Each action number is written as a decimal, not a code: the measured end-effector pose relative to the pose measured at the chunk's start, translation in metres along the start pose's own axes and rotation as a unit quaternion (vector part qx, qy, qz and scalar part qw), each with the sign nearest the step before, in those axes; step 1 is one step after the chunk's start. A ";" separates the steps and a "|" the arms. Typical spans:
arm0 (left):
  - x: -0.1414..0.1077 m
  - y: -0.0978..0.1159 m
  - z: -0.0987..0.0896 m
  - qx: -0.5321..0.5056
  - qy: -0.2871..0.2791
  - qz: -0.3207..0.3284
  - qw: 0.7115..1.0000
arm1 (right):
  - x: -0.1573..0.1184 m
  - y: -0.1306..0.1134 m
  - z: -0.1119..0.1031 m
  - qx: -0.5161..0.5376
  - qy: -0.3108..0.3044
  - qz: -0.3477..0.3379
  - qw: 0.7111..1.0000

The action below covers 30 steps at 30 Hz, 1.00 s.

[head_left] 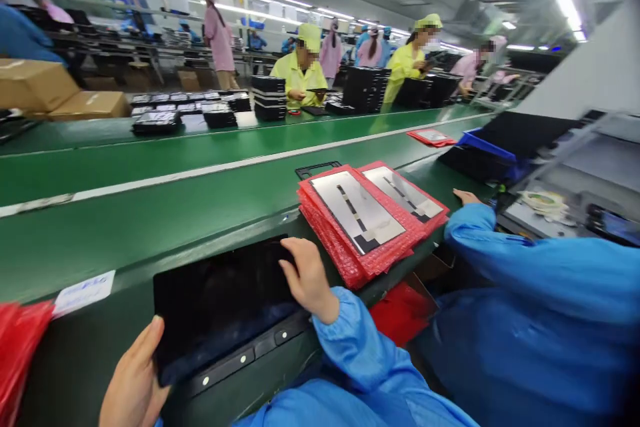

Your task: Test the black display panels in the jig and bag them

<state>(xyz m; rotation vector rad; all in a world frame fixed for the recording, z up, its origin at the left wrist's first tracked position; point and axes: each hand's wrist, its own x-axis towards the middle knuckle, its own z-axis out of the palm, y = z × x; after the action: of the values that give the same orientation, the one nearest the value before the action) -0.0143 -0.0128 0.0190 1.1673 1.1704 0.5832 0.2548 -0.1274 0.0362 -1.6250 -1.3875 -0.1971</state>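
Observation:
A black, glossy tablet screen (225, 307) is held tilted above the green bench by its two short sides. My left hand (134, 373) grips its left edge, thumb on the front and the other fingers partly hidden. At the upper right corner, my right hand (309, 275) holds the edge, with its thumb and index finger apart over the glass. Just below the screen lies a black strip (255, 349) with white round dots. To the right of my right hand, silver-backed display panels (357, 210) rest on a pile of red bubble-wrap bags (345, 257).
A co-worker's blue sleeve (540, 267) and hand (466, 197) are close on the right. Red bags (23, 347) and a white label (85, 293) lie at the left. Beyond runs a green conveyor (240, 180); a blue bin (485, 147) stands at the right.

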 end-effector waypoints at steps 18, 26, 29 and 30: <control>-0.006 0.017 0.006 -0.262 -0.052 -0.101 0.958 | -0.043 0.003 -0.024 0.338 -0.148 0.251 0.895; -0.018 0.056 0.013 0.086 -0.031 0.314 0.945 | -0.037 0.029 -0.026 0.272 -0.127 0.221 0.928; -0.008 0.074 0.019 0.176 -0.082 0.452 0.870 | -0.034 0.024 -0.042 0.245 -0.138 0.185 0.942; 0.000 0.079 0.021 0.187 -0.072 0.445 0.873 | -0.034 0.022 -0.049 0.240 -0.140 0.172 0.945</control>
<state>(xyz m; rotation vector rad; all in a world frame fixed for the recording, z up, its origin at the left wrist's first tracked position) 0.0208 0.0059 0.0901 2.0711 0.5652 0.9546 0.2823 -0.1837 0.0282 -1.4779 -1.2073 0.5577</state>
